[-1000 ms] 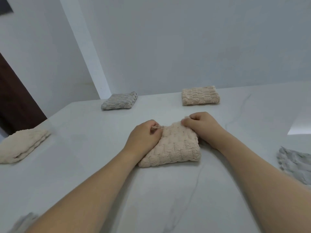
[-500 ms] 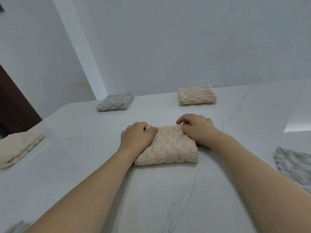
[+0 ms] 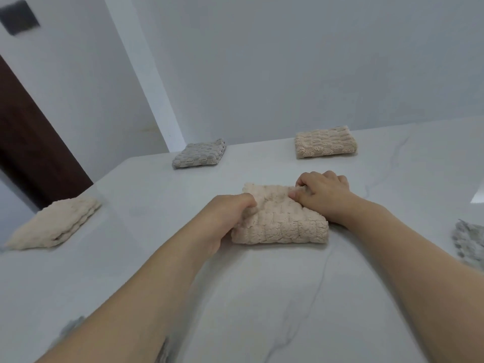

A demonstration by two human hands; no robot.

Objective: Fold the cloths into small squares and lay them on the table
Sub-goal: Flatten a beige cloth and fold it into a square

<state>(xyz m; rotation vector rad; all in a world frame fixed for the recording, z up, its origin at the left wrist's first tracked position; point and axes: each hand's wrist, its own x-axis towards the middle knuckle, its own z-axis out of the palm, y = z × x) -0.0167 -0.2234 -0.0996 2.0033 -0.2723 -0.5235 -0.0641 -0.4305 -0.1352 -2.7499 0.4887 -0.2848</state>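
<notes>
**Both hands on a folded beige cloth at mid-table**

The left hand [image 3: 225, 218] has its fingers curled into the left edge of the beige cloth [image 3: 281, 221], gripping it; the fingertips are buried in the pile and cannot be seen. The right hand [image 3: 322, 195] pinches the cloth's far right corner — thumb on top, fingers bent over the edge, their tips hidden behind the fabric.

The cloth lies in the middle of the white marbled table [image 3: 288, 297], folded into a thick, roughly square pad. Its surface is a bumpy, ribbed plush, and the near edge shows a rounded fold; how many layers it has cannot be made out.

Further out, a folded grey cloth [image 3: 199, 157] lies at the far left corner and a folded tan cloth [image 3: 325, 142] near the far edge, both well apart from the hands. A cream cloth [image 3: 53, 224] lies folded at the left edge. At the right border a grey cloth [image 3: 470, 243] is cut off by the frame — its shape cannot be told. Beside the left forearm, a blurred grey scrap [image 3: 70, 328] shows at the bottom left, too indistinct to identify.
</notes>
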